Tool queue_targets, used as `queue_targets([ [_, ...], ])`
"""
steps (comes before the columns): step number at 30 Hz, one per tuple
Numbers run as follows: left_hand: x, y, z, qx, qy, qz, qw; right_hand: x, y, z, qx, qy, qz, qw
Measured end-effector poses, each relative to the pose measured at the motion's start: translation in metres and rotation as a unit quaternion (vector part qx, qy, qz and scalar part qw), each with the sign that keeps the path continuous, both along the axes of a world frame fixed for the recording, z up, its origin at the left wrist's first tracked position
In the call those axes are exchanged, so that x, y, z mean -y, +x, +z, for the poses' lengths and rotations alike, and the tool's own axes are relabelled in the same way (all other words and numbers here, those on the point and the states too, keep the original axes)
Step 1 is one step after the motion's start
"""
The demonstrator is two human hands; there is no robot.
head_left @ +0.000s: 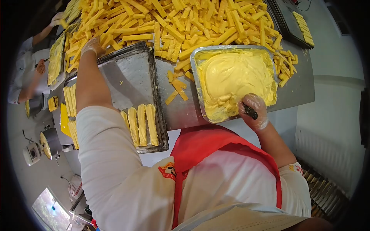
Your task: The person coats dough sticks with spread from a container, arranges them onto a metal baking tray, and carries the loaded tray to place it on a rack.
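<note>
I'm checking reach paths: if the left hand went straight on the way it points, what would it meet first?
Most likely the heaped yellow sticks, right in front of the left hand; whether it already touches them is unclear.

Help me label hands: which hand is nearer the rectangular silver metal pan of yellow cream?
Right. The gloved right hand, around a black handle, is at the near rim of the pan; the left hand is well to its left, at the heap of long yellow sticks.
</note>
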State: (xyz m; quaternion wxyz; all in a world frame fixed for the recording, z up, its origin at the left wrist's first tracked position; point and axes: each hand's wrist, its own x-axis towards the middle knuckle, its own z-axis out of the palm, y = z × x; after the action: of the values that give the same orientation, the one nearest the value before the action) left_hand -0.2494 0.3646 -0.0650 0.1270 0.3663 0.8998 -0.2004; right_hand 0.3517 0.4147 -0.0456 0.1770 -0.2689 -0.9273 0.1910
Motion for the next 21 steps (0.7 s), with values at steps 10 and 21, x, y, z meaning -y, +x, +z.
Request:
queue_targets([
  [10,-0.053,0.240,0.111,0.043,0.252,-0.310,0.916,-0.002,0.013,0.002,-0.017,-0.033,0.057,0.998],
  [21,-0.095,0.367,0.040,0.120,0.116,-0.354,0.920,-0.011,0.067,0.020,-0.214,-0.080,0.001,0.974],
])
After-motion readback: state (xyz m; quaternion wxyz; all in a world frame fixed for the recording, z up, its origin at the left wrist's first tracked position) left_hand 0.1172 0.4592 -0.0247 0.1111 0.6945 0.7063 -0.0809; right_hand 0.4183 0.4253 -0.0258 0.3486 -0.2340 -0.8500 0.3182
